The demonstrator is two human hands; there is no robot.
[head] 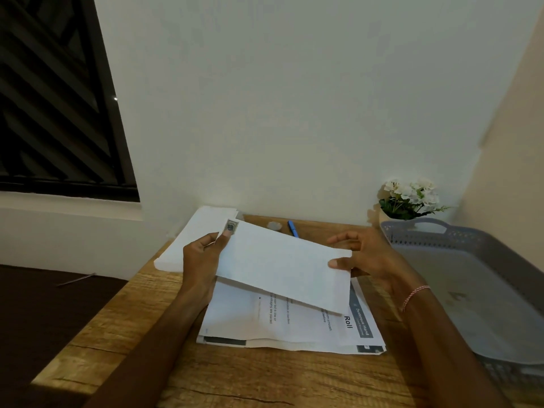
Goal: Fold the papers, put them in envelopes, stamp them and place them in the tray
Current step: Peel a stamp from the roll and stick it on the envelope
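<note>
A white envelope (282,265) with a small stamp (231,225) at its top left corner is held above the desk. My left hand (203,257) grips its left end, thumb just below the stamp. My right hand (363,259) pinches its right edge, thumb on top and fingers behind. Beneath it lies a stack of printed papers (288,328). A pile of blank white envelopes (191,240) sits behind my left hand. The grey plastic tray (471,278) stands at the right, with nothing visible inside it.
A blue pen (293,228) and a small round grey object (274,225) lie near the wall on the wooden desk (235,375). A pot of white flowers (410,198) stands behind the tray. A dark window is at the upper left.
</note>
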